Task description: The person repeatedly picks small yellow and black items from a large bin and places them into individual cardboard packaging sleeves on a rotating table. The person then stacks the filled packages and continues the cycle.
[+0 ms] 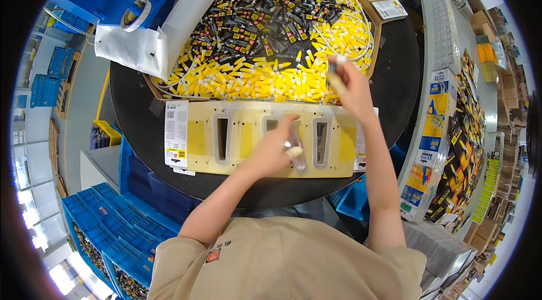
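Observation:
A pale yellow board [248, 161] with long rimmed slots lies across the near side of the round black table. Over its middle, my left hand [274, 150] has its thumb and fingers around a clear plastic blister [300, 163]. Beyond the board's right part, my right hand [354, 88] is raised and blurred, its fingers closed around a small dark piece too smeared to name. Pale covers sit on some fingertips. Just past the board, a heap of yellow-and-white caps [248, 81] borders a pile of small black tubes [243, 23].
Printed cards [176, 130] stick out beside the board's left end; more cards [389, 9] lie at the far right. A tape roll [135, 14] hangs by the blue machine at left. Blue crates [107, 215] stand lower left. Packaged goods [435, 130] line the right-hand bench.

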Tool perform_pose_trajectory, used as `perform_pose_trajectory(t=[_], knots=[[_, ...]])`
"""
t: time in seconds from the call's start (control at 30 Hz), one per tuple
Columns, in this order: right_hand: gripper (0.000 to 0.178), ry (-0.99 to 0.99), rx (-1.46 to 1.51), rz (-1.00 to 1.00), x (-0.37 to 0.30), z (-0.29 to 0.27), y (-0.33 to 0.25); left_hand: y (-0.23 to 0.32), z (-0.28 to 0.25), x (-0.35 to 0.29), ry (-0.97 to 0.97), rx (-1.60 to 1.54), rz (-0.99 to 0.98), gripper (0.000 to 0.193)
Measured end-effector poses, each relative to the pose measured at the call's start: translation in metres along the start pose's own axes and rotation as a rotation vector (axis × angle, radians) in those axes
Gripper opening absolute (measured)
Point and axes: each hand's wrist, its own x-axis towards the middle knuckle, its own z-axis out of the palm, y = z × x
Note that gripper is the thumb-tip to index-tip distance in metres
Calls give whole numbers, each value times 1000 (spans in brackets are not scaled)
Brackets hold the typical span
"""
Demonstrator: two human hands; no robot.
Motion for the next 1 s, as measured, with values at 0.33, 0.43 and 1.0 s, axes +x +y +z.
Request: perform_pose_trajectory(t=[0.33,0.43,1.0], knots=[[15,109,-61,-71,-21,41,-9,-19,-33,-4,39,365,-157,59],[18,241,-132,-146,44,83,-3,-20,-28,-3,-5,413,-139,61],[20,-232,-226,-213,-21,52,-63,-19,-21,-1,3,513,-164,70]])
